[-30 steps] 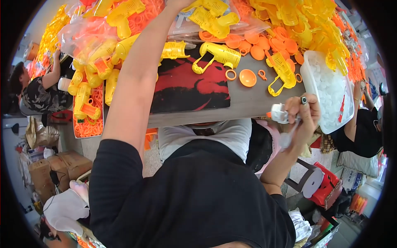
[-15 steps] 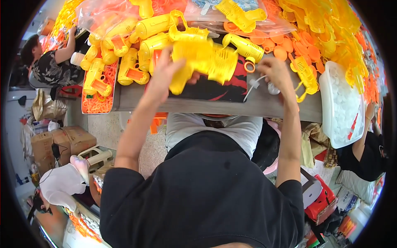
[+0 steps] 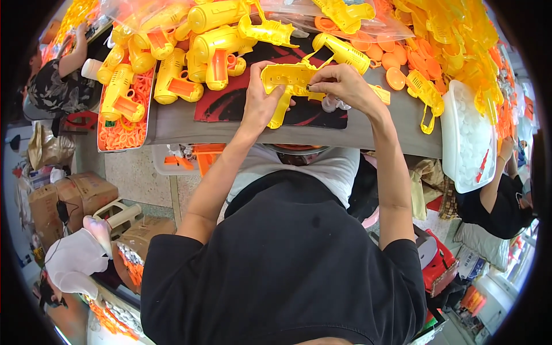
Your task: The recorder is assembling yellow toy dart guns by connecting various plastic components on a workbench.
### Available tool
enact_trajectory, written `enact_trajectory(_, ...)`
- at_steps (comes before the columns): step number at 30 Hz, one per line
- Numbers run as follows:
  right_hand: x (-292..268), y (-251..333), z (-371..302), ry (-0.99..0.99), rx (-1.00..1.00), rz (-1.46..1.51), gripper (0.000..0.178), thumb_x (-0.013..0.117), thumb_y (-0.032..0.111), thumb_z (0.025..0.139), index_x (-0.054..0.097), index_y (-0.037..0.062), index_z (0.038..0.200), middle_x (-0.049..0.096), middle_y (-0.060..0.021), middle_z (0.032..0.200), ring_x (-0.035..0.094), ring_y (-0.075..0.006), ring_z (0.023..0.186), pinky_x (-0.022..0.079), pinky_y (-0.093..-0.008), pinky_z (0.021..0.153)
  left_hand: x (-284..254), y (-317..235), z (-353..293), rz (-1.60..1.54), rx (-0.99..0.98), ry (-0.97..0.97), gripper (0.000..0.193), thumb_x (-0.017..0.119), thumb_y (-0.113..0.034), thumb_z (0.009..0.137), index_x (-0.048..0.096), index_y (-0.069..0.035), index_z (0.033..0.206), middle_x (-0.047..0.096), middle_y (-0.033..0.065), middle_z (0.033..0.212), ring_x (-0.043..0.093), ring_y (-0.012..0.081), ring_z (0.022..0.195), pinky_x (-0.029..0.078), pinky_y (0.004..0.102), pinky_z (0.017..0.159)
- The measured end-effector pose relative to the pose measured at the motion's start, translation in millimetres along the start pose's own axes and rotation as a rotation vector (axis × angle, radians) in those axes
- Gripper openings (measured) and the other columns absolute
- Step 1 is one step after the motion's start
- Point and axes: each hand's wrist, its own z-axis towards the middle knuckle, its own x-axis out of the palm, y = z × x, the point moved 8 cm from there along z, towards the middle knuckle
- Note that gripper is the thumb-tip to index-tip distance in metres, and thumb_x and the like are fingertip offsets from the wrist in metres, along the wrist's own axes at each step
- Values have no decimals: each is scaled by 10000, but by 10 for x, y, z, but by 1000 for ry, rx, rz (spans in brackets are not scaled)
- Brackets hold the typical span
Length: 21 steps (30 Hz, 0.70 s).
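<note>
My left hand [image 3: 263, 99] grips a yellow pistol-shaped plastic shell half [image 3: 283, 77] by its handle end, hollow inside turned up. My right hand [image 3: 348, 87] is pinched at the shell's right end, fingertips touching its rim. A small dark spot shows at those fingertips, and what they hold is too small to make out. Under the right hand lie clear plastic pieces [image 3: 332, 104], partly hidden by it. Both hands are above a black and red mat [image 3: 230, 109]. Just beyond the right hand lies another yellow shell [image 3: 343, 53].
Yellow pistol-shaped bodies with orange parts [image 3: 172, 77] crowd the left. A tray of orange rings [image 3: 115, 141] sits at the left edge, a white tub of translucent pieces [image 3: 460, 164] at the right. Orange discs [image 3: 395, 77] and yellow shells pile up behind. Other people work at both sides.
The yellow shell half, blurred before, has come to rest, inside up, before me. My right hand has moved left from the white strip and clear part to the shell's right end.
</note>
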Motion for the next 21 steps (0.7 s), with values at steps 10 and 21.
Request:
enact_trajectory(10, 128, 24, 82, 68, -6, -80, 196, 730, 169, 895, 727, -14, 965, 666, -13, 786, 581, -75, 715, 469, -246, 642, 31, -10, -7, 2, 6, -18, 404, 543, 68, 919, 378, -67, 1263, 626, 158, 1056, 714, 226, 673, 585, 307, 524)
enact_trajectory(21, 97, 89, 78, -21, -21, -149, 230, 727, 199, 848, 738, -6, 952, 705, -119, 748, 653, -205, 667, 510, -341, 671, 37, -7, 20, 27, 64, 2, 421, 551, 43, 938, 351, -63, 1293, 630, 168, 1046, 709, 225, 661, 591, 308, 521)
